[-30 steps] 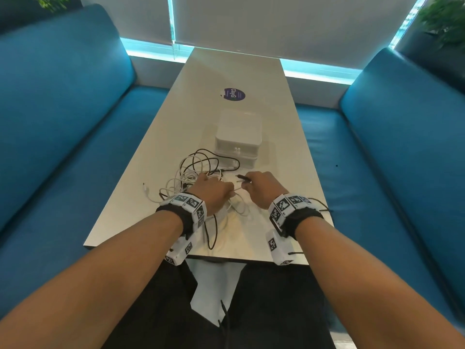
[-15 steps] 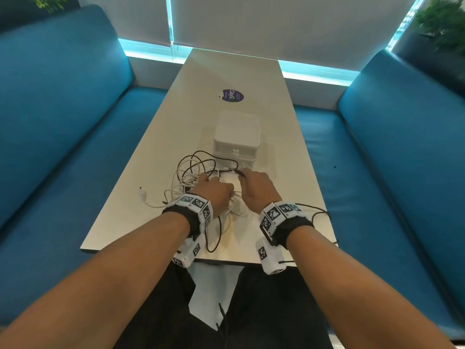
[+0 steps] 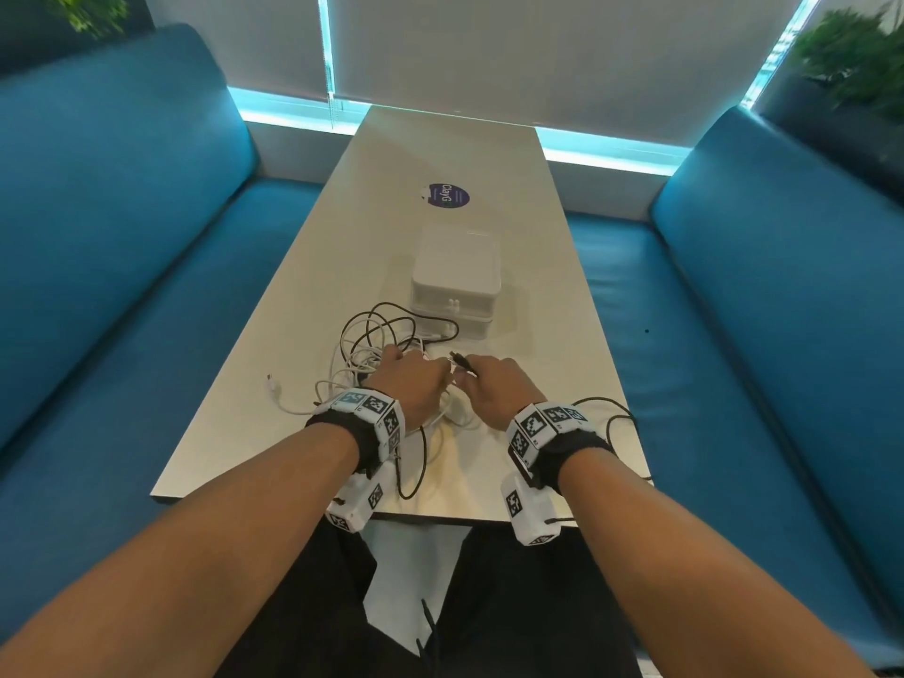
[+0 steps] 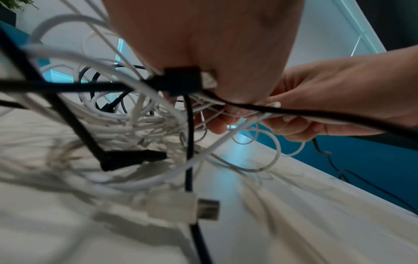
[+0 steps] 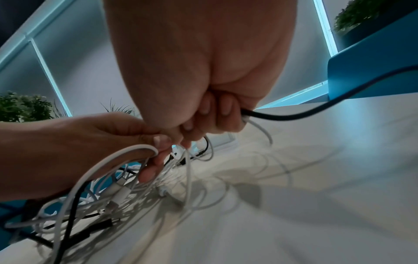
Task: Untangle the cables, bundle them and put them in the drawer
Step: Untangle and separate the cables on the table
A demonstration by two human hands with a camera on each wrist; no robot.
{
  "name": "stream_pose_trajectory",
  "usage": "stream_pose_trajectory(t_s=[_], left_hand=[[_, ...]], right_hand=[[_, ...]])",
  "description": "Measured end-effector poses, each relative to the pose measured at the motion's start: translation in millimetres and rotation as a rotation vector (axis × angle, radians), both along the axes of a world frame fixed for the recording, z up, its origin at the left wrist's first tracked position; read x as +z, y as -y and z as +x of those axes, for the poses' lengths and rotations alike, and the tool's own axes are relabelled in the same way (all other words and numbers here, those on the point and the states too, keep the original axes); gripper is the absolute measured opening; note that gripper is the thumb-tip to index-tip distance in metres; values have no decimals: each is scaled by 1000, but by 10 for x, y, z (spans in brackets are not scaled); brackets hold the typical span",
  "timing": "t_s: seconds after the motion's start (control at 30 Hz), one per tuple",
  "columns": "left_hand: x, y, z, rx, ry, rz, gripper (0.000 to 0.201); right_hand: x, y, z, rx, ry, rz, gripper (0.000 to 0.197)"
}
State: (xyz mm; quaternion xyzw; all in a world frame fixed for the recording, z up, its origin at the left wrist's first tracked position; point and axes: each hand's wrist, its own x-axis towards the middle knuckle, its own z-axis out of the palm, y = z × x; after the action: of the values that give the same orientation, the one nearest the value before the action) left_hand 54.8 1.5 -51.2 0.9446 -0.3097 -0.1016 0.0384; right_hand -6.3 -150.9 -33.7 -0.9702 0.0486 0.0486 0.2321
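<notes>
A tangle of white and black cables (image 3: 376, 345) lies on the pale table (image 3: 548, 305), just in front of a small white drawer unit (image 3: 457, 281) whose drawers look closed. My left hand (image 3: 420, 371) sits on the tangle's right side, fingers curled round white strands (image 5: 135, 148), with a black connector (image 4: 181, 80) under its palm. My right hand (image 3: 477, 381) touches it, gripping a black cable (image 5: 294, 116) and a thin white one. A black plug (image 3: 460, 359) sticks out above its knuckles. The black cable loops off by my right wrist (image 3: 606, 408).
A white plug (image 3: 272, 384) trails loose left of the tangle. A round purple sticker (image 3: 445, 195) lies beyond the drawer unit. Blue benches (image 3: 122, 286) flank the table on both sides. Another white USB plug (image 4: 181, 207) lies on the table under my left wrist.
Both hands have stayed at the tangle. My right hand reached slightly forward toward the drawer unit, then drew back beside the left hand with the black plug still in it.
</notes>
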Motion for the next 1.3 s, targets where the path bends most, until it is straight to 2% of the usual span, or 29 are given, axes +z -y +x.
stream_pose_trajectory(t_s=[0.17, 0.27, 0.33, 0.4, 0.47, 0.6, 0.73, 0.8, 0.87, 0.93, 1.03, 1.2, 1.3], left_hand=[[0, -5, 14, -25, 53, -69, 16], [17, -25, 26, -29, 7, 3, 24], [63, -46, 32, -96, 69, 102, 26], [96, -68, 28, -162, 144, 183, 22], [102, -83, 17, -179, 173, 213, 21], [91, -25, -13, -130, 100, 189, 24], [111, -6, -7, -88, 85, 136, 24], [147, -6, -16, -93, 117, 83, 23], [183, -17, -34, -102, 124, 42, 23], [201, -29, -46, -96, 111, 32, 22], [184, -67, -33, -106, 111, 109, 33], [222, -101, -4, -112, 91, 122, 30], [221, -78, -36, -121, 117, 138, 27]], right_hand=[[36, 20, 4, -27, 24, -2, 26], [66, 52, 3, -57, 47, -251, 25], [73, 132, -24, -74, 77, -435, 25], [54, 260, -48, -128, 40, -496, 25], [41, 322, -61, -172, -30, -480, 25], [99, 185, -38, -185, 15, -336, 26], [65, -16, 3, -36, 76, -117, 35], [41, -51, 0, 33, 40, -51, 29], [26, -41, 9, 28, 12, -11, 22], [41, -5, 10, -8, -2, -12, 19], [70, 105, -4, -60, -1, -101, 19], [116, 253, -46, -219, -14, -214, 22], [113, 110, -48, -191, 41, -185, 22]])
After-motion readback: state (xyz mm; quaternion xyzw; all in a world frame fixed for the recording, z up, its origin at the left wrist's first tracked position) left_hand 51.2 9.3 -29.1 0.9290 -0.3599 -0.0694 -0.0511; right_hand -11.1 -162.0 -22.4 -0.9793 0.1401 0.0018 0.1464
